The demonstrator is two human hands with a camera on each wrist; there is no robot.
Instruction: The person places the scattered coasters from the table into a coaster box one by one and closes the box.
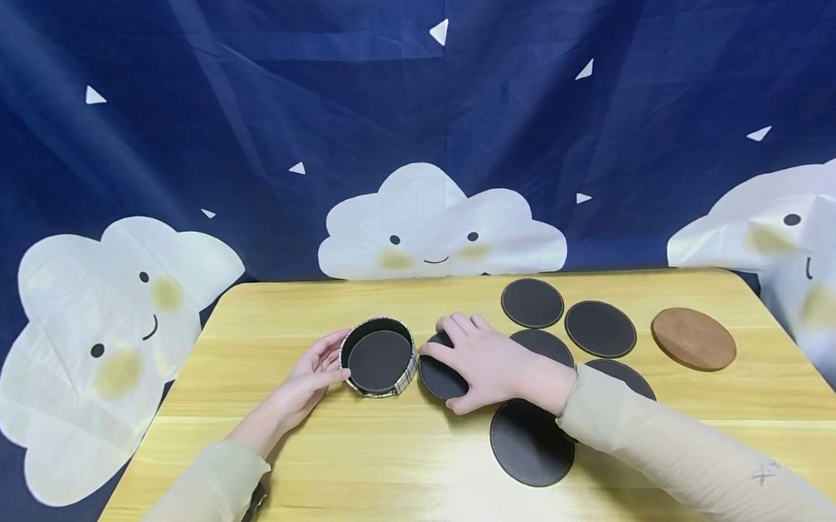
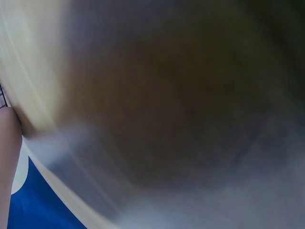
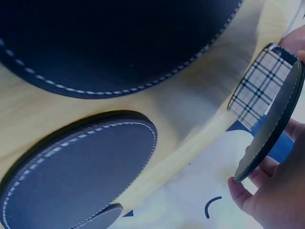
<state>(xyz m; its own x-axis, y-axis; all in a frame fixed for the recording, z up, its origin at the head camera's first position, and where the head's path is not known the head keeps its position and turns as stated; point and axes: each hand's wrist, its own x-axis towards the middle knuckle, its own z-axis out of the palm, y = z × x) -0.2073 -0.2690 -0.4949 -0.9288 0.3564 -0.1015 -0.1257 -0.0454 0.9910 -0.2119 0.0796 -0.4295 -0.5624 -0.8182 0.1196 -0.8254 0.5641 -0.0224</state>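
A round, open-topped coaster holder (image 1: 379, 361) with a plaid outer wall (image 3: 261, 86) and a dark inside stands on the table. My left hand (image 1: 309, 379) grips its left side, thumb over the near rim and fingers behind. Just right of the holder, my right hand (image 1: 487, 360) grips a round black coaster (image 1: 441, 371) by its edges. The right wrist view has this coaster (image 3: 274, 129) tilted on edge, raised above the table, thumb and fingers on opposite sides. The left wrist view is mostly dark and blurred, so the grip is hidden there.
Several black stitched coasters lie right of the holder, including a far one (image 1: 531, 303), a right one (image 1: 600, 329) and a near one (image 1: 533, 444). My right forearm passes over some. A brown wooden disc (image 1: 693, 339) lies farther right on the wooden table (image 1: 345, 473).
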